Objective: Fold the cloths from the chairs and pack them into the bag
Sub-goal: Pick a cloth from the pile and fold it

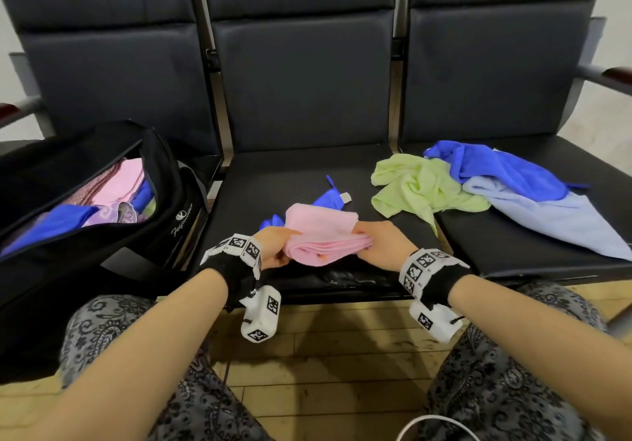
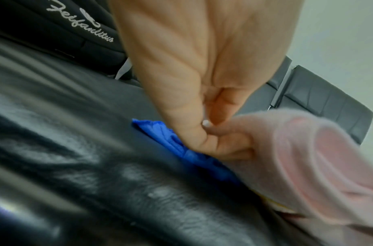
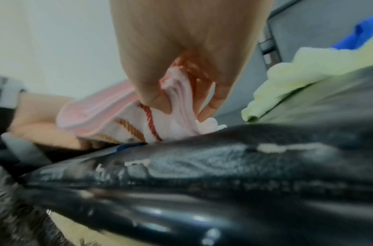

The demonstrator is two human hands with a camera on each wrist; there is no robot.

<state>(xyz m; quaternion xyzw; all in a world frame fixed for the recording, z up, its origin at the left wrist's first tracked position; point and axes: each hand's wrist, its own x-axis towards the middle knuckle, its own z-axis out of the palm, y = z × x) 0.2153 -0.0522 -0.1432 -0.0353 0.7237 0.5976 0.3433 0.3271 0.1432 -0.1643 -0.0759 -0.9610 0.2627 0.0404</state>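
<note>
While both hands pinch its ends low in the frame's middle, the left hand (image 1: 275, 247) and right hand (image 1: 379, 244) grip the folded pink cloth (image 1: 323, 235), probably to keep the layers together; the open bag (image 1: 164, 180) waits at left, loose cloths (image 1: 478, 184) farther right.

Three black chairs (image 1: 301, 174) stand joined in a row. The open bag (image 1: 171, 201) sits on the left seat, a blue cloth (image 1: 328, 197) on the middle, and green (image 1: 417, 184), dark blue (image 1: 506, 167) and pale blue (image 1: 561, 218) cloths on the right.
</note>
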